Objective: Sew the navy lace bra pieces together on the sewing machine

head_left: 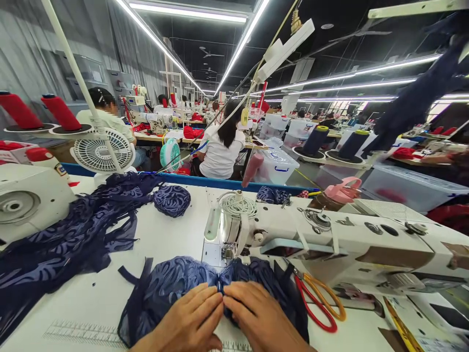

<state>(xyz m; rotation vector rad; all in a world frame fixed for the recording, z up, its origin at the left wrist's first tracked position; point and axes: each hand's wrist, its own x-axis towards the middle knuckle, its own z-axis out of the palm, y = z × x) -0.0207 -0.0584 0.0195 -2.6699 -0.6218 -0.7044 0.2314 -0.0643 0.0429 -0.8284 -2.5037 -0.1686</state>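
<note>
Bringing my left hand [190, 315] and right hand [258, 313] together at the middle of the navy lace garment [170, 281], I have both sets of fingertips nearly meeting on the cloth. The fingers lie close together, not spread; whether I am pinching a fold or only pressing down, I cannot tell — the undersides are out of sight. The garment lies on the white table [183, 234], its far edge just before the presser foot [227, 254] of the sewing machine [282, 220]. If my two sides pull unevenly, I judge the centre could skew or pucker, and the loose strap [135, 272] might catch underneath. The scissors [318, 300], beside the right end, could snag the lace if the cloth were dragged that way. The needle tip is too small to make out — and my wrists run off the bottom edge.
</note>
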